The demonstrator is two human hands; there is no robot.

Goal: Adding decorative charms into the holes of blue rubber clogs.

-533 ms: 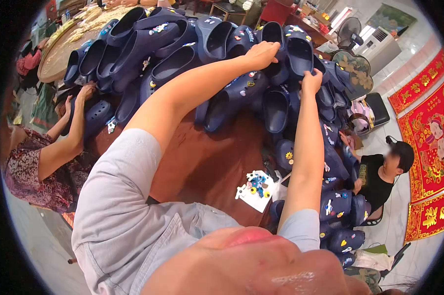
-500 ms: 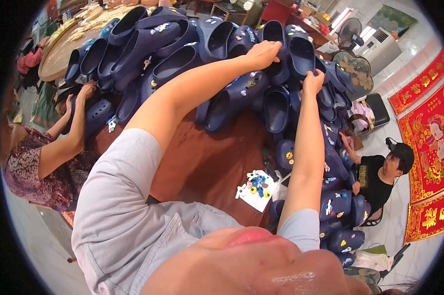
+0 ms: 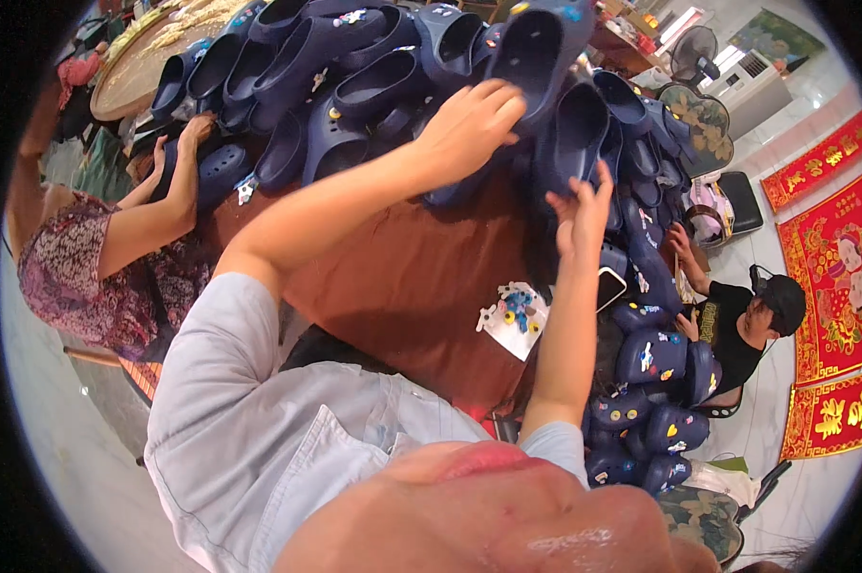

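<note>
A big heap of navy blue foam clogs [image 3: 354, 86] with small colourful charms covers the far side of a brown table [image 3: 421, 286]. My left hand [image 3: 469, 124] reaches into the heap and grips one navy clog [image 3: 536, 43] by its side. My right hand [image 3: 584, 205] is raised just below a second navy clog [image 3: 572, 134], fingers apart, their tips against its lower edge. A white sheet with small colourful charms [image 3: 515, 315] lies on the table below my right hand.
A person in a patterned dress [image 3: 68, 277] at the left has a hand [image 3: 197, 129] on the clogs. A person in a black shirt and cap [image 3: 746, 325] sits at the right beside more clogs [image 3: 641, 382]. A phone [image 3: 610, 285] lies at the table's edge. Red banners [image 3: 832, 286] hang at the right.
Both my hands have drawn back from the far part of the heap toward me, and the clog in my left hand came with it. The others have barely moved.
</note>
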